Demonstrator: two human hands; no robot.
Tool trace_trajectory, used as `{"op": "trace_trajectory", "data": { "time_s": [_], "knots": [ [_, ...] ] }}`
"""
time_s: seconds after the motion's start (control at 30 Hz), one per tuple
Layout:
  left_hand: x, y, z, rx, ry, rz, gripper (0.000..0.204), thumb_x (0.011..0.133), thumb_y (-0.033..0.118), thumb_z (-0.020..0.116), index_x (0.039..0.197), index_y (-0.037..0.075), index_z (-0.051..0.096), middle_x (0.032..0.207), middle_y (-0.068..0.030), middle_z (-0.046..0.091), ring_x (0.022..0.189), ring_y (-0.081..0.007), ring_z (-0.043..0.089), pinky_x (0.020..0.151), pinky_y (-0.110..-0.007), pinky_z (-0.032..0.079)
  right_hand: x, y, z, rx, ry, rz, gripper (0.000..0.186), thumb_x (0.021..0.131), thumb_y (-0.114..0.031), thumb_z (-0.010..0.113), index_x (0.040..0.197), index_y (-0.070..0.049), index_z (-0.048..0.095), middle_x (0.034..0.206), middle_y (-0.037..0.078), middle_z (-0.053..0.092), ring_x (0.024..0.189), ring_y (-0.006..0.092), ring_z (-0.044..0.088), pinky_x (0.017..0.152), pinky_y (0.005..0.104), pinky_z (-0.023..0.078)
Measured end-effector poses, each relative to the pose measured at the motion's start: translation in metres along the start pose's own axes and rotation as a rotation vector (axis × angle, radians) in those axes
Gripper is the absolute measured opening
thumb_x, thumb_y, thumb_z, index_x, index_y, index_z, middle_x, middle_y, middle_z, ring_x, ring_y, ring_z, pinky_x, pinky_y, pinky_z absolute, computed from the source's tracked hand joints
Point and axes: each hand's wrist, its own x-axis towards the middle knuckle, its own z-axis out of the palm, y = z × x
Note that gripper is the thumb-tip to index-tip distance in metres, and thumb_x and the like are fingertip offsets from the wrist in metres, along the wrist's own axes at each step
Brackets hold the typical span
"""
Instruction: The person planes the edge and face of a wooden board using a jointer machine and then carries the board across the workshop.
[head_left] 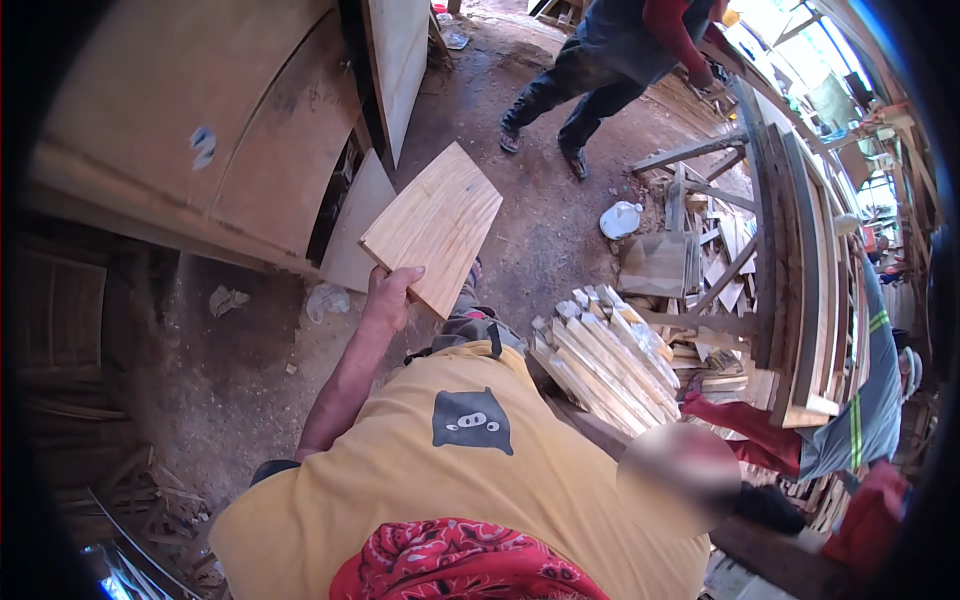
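Observation:
My left hand (pixel 392 298) is closed on the near left edge of a flat wooden board (pixel 440 225), with the thumb on top and the fingers hidden below. The board is pale with visible grain and straight-cut edges. It is held in front of me, above the dirt floor and beside a large plywood panel. My right hand does not show anywhere in the picture.
A stack of cut wood strips (pixel 610 360) lies on my right, next to a long timber bench (pixel 790 260). A white plastic jug (pixel 620 220) sits on the floor. One person (pixel 610 70) stands ahead; another in a blue striped top (pixel 855 425) is at right. Large plywood panels (pixel 200 130) fill the left.

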Motion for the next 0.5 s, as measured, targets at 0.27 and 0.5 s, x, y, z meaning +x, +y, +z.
{"op": "trace_trajectory", "data": {
  "time_s": [0.27,0.5],
  "knots": [
    [0.214,0.058,0.076,0.067,0.028,-0.001,0.059,0.079,0.009,0.066,0.133,-0.005,0.049,0.122,-0.0161,0.063,0.106,-0.0271,0.067,0.092,-0.042,0.057,0.155,-0.153,-0.013,0.044,0.017,0.013,0.026,0.084,-0.022,0.057,0.094,0.000,0.067,0.067,0.009,0.062,0.066,0.0182,0.061,0.058,0.0341,0.047],
    [0.386,0.119,0.148,-0.015,0.104,0.073,0.050,0.077,0.009,0.069,0.123,-0.006,0.056,0.105,-0.0142,0.067,0.096,-0.0256,0.068,0.081,-0.041,0.059,0.263,-0.307,-0.031,0.123,0.065,0.025,0.026,0.084,-0.021,0.057,0.095,0.000,0.067,0.067,0.009,0.062,0.066,0.0184,0.061,0.057,0.0339,0.047]
  ]
}}
